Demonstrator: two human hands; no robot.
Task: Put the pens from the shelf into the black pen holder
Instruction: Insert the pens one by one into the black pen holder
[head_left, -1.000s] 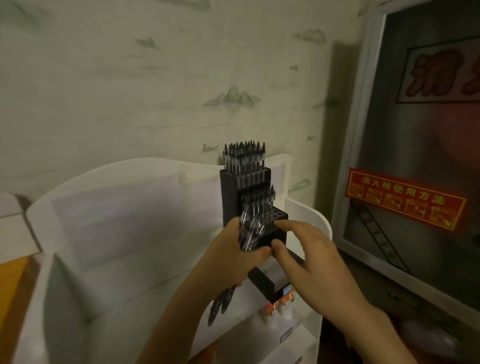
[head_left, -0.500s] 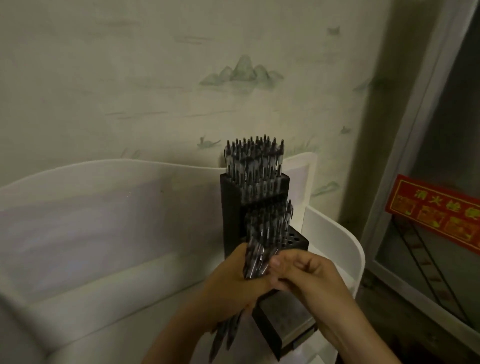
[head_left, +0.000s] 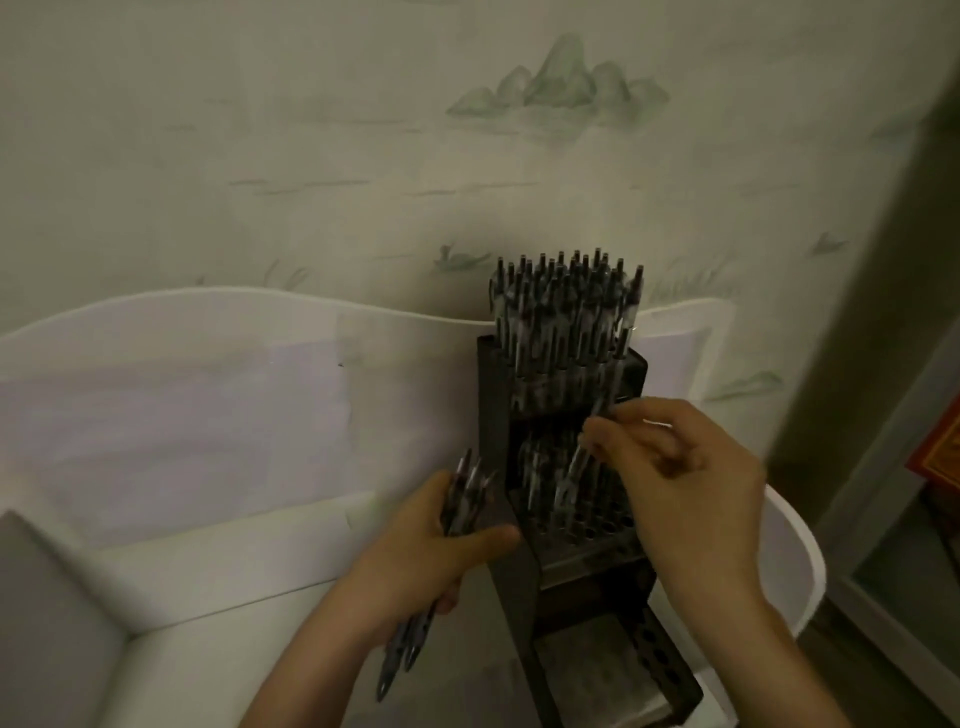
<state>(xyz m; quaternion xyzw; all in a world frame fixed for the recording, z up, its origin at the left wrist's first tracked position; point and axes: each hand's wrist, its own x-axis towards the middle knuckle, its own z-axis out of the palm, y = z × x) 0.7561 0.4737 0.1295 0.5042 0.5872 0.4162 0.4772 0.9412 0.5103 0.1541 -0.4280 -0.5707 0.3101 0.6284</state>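
A tall black stepped pen holder (head_left: 493, 405) stands on the white shelf (head_left: 218, 582), its top tier packed with several dark pens (head_left: 563, 306). More pens fill part of the middle tier. My left hand (head_left: 415, 566) grips a bundle of pens (head_left: 462, 499) just left of the holder, their ends sticking out above and below my fist. My right hand (head_left: 680, 488) pinches a single pen (head_left: 576, 457) by its upper end, holding it over the holes of the middle tier.
The shelf has a curved white back panel (head_left: 208, 374) against a painted wall. A lower black tier (head_left: 660, 660) with open holes juts toward me. A red sign (head_left: 940, 452) sits at the far right edge.
My right hand has drawn one pen out of the bundle and lifted it up and right over the holder. My left hand with the bundle has shifted slightly left. The camera moved closer.
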